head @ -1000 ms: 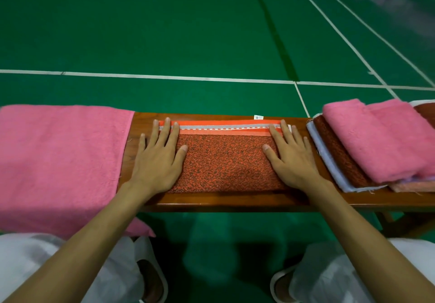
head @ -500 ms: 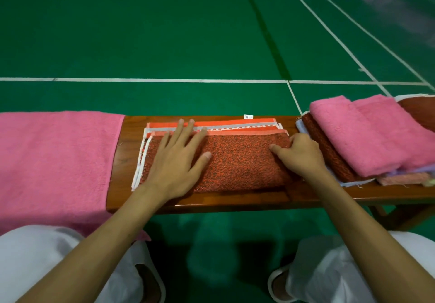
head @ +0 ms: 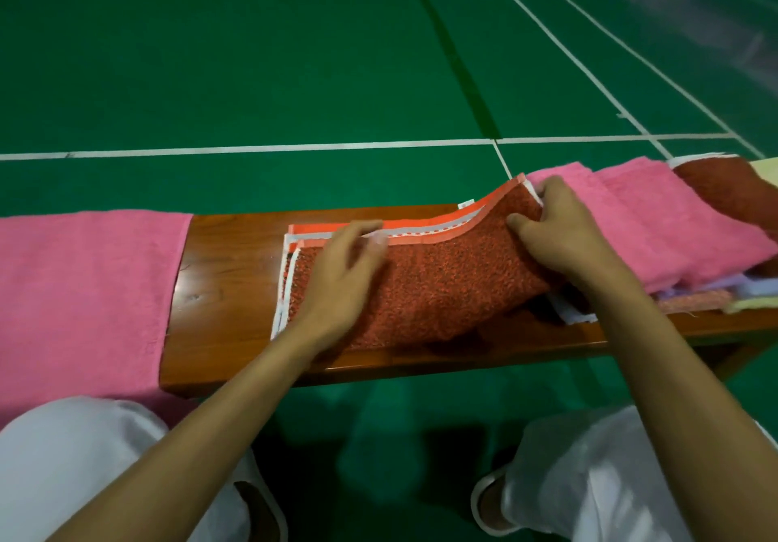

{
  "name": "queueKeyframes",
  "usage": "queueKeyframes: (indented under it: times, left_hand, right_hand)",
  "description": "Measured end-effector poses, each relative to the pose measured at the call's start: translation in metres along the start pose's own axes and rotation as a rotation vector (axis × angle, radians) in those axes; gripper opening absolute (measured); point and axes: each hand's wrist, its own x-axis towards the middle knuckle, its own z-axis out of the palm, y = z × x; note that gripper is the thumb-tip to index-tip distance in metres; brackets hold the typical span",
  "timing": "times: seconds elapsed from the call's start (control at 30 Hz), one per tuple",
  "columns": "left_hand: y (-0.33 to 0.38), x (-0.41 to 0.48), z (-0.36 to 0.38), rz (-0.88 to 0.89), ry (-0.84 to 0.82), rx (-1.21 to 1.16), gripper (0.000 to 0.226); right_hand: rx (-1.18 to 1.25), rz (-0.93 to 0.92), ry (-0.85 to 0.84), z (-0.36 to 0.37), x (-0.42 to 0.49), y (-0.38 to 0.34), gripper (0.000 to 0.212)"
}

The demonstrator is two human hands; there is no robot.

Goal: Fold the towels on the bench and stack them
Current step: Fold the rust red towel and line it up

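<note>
A folded orange-red towel point(head: 438, 284) with an orange and white border lies across the middle of the wooden bench point(head: 235, 289). My right hand point(head: 564, 234) grips its right end and holds that end lifted off the bench. My left hand point(head: 337, 280) rests flat on the towel's left part, fingers slightly spread. To the right sits a stack of folded towels with a pink towel point(head: 656, 221) on top and a dark red towel point(head: 724, 192) behind it. An unfolded pink towel point(head: 84, 289) drapes over the bench's left end.
Green court floor point(head: 294, 57) with white lines stretches beyond the bench. My knees in white trousers point(head: 84, 457) and my shoes are below the bench's front edge. A pale yellow cloth point(head: 758, 301) pokes out at the far right.
My right hand has closed on the towel's right end and raised it. My left hand slid right along the towel, which has shifted toward the stack.
</note>
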Motion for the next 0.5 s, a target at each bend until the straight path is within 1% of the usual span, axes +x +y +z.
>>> queueKeyframes:
  times: [0.03, 0.07, 0.13, 0.2, 0.27, 0.33, 0.4, 0.5]
  left_hand:
    - [0.007, 0.004, -0.011, -0.085, 0.022, -0.108, 0.04]
    - [0.01, 0.008, -0.024, -0.202, 0.008, -0.186, 0.036]
    - [0.01, 0.011, -0.056, -0.452, -0.101, -0.323, 0.041]
    - [0.006, 0.008, -0.081, -0.628, -0.19, -0.439, 0.046]
    - [-0.003, 0.007, -0.091, -0.701, -0.221, -0.504, 0.048]
    - [-0.011, 0.007, -0.092, -0.727, -0.268, -0.522, 0.051]
    - [-0.017, 0.007, -0.092, -0.739, -0.309, -0.556, 0.053]
    - [-0.02, 0.009, -0.094, -0.762, -0.323, -0.617, 0.058]
  right_hand:
    - [-0.02, -0.01, 0.016, -0.004, 0.001, -0.003, 0.037]
    - [-0.046, -0.018, 0.032, -0.006, 0.0, -0.007, 0.043]
    - [-0.102, -0.036, 0.062, -0.007, 0.0, -0.013, 0.056]
    - [-0.157, -0.062, 0.081, -0.004, 0.001, -0.017, 0.061]
    - [-0.196, -0.083, 0.087, 0.0, 0.0, -0.024, 0.067]
    - [-0.204, -0.122, 0.093, 0.005, -0.003, -0.034, 0.073]
    - [-0.183, -0.174, 0.112, 0.013, -0.007, -0.047, 0.073]
    - [-0.165, -0.296, 0.146, 0.036, -0.018, -0.071, 0.071]
